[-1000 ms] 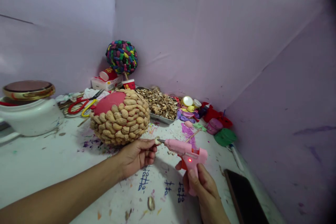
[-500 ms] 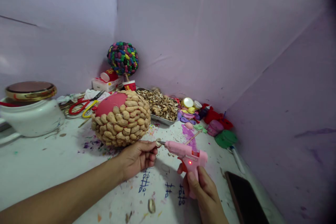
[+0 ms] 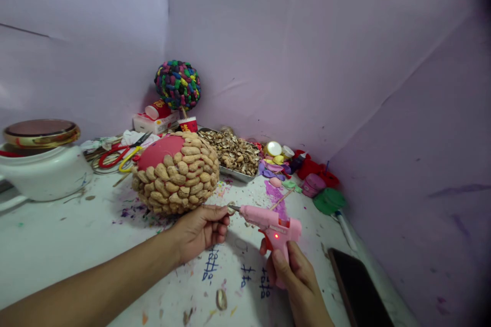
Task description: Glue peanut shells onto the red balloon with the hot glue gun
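My right hand [image 3: 293, 276] is wrapped round the handle of a pink hot glue gun [image 3: 270, 219], its small red light lit. Pinched between the thumb and finger of my left hand [image 3: 205, 230] is a peanut shell half [image 3: 231, 208], with the gun's dark nozzle tip at it. Just behind my left hand sits a red balloon [image 3: 163, 152], most of its visible side covered in rows of peanut shells [image 3: 180, 179]. A loose peanut shell [image 3: 221, 299] lies on the table in front of me.
A metal tray [image 3: 245, 178] heaped with shells stands at the back, near a ball of coloured shells [image 3: 178, 84] on a stick. Scissors [image 3: 113, 156] and a white pot [image 3: 46, 171] are left. Paint pots [image 3: 313, 184], a green lid [image 3: 330, 200] and a phone [image 3: 358, 288] lie right.
The view has shifted very slightly. My hands, the glue gun and the peanut shell half keep nearly the same positions, with the nozzle still at the shell.
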Motion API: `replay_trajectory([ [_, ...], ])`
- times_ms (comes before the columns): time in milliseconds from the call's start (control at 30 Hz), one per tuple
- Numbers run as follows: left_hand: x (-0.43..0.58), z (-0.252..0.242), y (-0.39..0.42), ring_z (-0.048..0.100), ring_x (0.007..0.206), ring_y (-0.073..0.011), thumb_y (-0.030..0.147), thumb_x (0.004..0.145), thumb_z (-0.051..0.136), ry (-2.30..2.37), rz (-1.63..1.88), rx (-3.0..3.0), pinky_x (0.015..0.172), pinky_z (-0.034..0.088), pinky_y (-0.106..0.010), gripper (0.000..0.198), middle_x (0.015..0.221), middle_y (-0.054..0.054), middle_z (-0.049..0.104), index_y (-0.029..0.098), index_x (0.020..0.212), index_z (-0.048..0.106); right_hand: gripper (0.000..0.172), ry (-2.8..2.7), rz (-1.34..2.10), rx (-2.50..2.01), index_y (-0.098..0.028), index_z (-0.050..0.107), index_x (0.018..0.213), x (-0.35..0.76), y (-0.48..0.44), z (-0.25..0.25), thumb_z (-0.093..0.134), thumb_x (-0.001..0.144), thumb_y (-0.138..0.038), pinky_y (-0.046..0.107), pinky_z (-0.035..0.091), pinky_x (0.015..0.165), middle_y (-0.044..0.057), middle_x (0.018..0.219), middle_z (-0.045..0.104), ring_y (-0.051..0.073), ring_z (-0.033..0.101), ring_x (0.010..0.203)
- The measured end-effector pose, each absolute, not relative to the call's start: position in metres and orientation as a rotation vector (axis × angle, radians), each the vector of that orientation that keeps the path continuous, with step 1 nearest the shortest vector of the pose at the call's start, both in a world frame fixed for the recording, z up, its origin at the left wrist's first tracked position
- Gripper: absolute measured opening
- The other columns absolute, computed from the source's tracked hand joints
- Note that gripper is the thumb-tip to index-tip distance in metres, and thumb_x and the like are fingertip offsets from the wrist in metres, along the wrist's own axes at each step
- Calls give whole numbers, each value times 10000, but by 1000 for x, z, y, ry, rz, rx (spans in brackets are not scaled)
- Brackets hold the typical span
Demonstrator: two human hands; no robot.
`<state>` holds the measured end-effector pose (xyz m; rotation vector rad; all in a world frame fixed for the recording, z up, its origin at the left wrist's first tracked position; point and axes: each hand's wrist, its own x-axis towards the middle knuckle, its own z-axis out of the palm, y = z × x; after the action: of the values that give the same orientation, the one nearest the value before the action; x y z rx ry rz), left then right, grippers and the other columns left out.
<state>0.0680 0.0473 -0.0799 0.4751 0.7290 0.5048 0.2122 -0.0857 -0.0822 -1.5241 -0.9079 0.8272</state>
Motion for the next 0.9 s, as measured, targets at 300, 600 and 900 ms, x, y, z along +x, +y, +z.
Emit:
replay_trajectory([
  [300,68,-80,48,496,405,-61,95,792,538,735,501,488,385,414,-160,148,549,-10,557,90,648,572,357,-904,797,-1498,-187,613,793,214,-85,-87,540,761,-535,233,313,468,-33,521,455,124,388,483],
  [600,70,-79,46,493,397,-62,85,780,549,750,511,500,377,412,-160,153,536,-8,560,101,628,558,336,-935,795,-1502,-200,608,798,218,-84,-90,522,779,-524,225,326,456,-33,534,451,121,382,485],
  [900,70,-79,46,492,401,-57,71,791,532,754,522,507,389,415,-159,136,549,-7,564,98,659,551,319,-963,815,-1492,-203,590,822,224,-85,-96,499,807,-508,215,318,457,-39,535,437,111,379,484],
])
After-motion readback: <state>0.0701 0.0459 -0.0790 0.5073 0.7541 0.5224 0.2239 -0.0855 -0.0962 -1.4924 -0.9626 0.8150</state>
